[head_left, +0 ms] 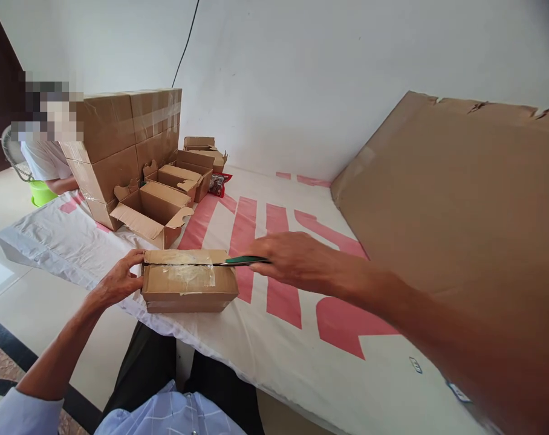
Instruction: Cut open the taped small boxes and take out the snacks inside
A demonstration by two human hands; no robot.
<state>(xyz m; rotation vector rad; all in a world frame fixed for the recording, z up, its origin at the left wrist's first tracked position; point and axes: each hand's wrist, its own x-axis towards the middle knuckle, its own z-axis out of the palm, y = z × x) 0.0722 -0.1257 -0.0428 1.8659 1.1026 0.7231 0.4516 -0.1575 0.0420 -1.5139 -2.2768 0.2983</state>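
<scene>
A small taped cardboard box [189, 284] lies near the front edge of a white sheet with red lettering [274, 314]. My left hand [118, 279] grips the box's left end, fingers curled over its top edge. My right hand [292, 258] holds a green-handled knife [240, 261], whose blade runs along the taped seam on top of the box. Clear tape covers the middle of the lid.
Several opened small boxes [154, 211] lie behind, beside a stack of large taped cartons [120, 145]. A red packet [217, 183] sits near the wall. A big cardboard sheet [460, 211] leans at right. Another person [48, 157] sits at far left by a green tub [41, 192].
</scene>
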